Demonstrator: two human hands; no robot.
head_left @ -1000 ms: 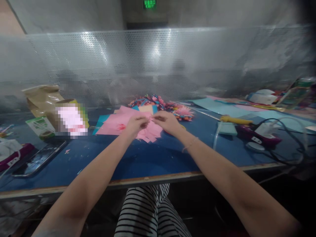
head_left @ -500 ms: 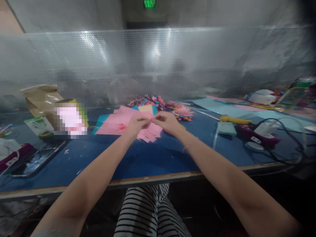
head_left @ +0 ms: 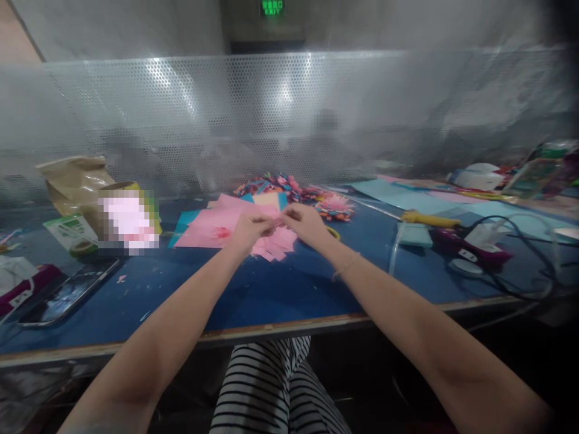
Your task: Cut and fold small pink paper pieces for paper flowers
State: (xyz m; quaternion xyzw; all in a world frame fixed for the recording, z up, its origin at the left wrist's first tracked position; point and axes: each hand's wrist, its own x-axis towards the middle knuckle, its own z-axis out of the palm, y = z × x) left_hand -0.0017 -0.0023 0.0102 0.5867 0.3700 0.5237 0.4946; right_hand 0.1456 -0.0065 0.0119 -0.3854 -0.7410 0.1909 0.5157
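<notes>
My left hand (head_left: 249, 231) and my right hand (head_left: 304, 222) meet fingertip to fingertip over a pile of pink paper sheets (head_left: 212, 226) on the blue table (head_left: 253, 289). Both hands are closed in a pinch on a small pink paper piece (head_left: 277, 223) held between them. Cut pink paper slips (head_left: 275, 244) lie just under the hands. Behind them sits a heap of folded colourful paper flowers (head_left: 289, 188).
A phone (head_left: 67, 295) lies at the left near a tape box (head_left: 72, 232), a brown paper bag (head_left: 75, 181) and a blurred-out cup. To the right are a yellow-handled tool (head_left: 427, 219), a purple device with cables (head_left: 473, 250) and light blue sheets (head_left: 407, 196). A perforated metal screen (head_left: 289, 114) backs the table.
Almost nothing has moved. My hands have drawn slightly closer together at the fingertips, still pinching the pink paper piece.
</notes>
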